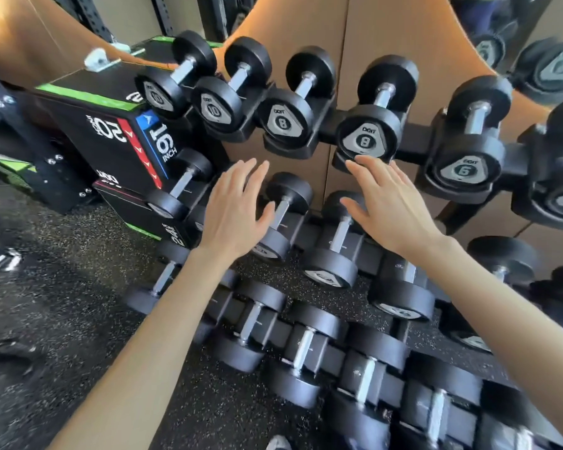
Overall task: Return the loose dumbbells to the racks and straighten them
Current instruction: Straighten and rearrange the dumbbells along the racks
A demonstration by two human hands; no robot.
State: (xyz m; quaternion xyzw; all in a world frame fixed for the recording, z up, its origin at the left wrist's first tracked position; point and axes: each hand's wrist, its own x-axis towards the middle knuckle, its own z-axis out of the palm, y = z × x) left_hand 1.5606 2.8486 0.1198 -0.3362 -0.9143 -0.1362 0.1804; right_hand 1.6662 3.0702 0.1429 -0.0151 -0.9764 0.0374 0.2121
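Note:
Black round-headed dumbbells with chrome handles fill a tiered black rack [416,129] against a tan wall. The top row carries two marked 10 [216,102], two marked 8 and one marked 6 [465,157]. My right hand [389,203] is spread flat, its fingertips at the lower edge of the right 8 dumbbell [368,138]. My left hand [236,206] hangs open with straight fingers just in front of a middle-row dumbbell [281,216] and holds nothing. More dumbbells lie in the rows beneath both forearms.
A black plyo box [111,125] with green edges, marked 16 and 20 inch, stands left of the rack. Speckled black rubber floor [62,271] spreads at the lower left. A mirror [546,60] at the upper right reflects more dumbbells.

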